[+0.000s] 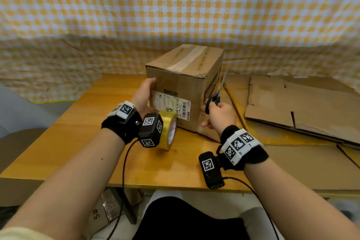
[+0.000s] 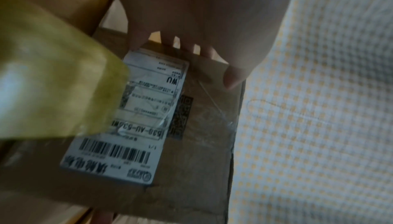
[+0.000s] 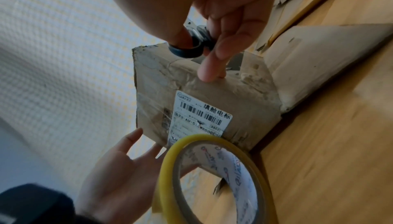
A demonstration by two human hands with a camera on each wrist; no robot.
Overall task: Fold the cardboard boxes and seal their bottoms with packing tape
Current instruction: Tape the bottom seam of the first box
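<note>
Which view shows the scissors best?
Head view: the black-handled scissors show whole, handles in the right hand, blades pointing up beside the brown cardboard box. Right wrist view shows only the black handle loops round the fingers. Left wrist view shows none of them.

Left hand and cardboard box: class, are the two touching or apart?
Touching. In the left wrist view, the left hand's fingertips rest flat on the cardboard box near its shipping label; the head view agrees.

A yellow-and-white checked cloth point(image 1: 175, 6) hangs as backdrop behind a glossy wooden table point(image 1: 81, 142).
</note>
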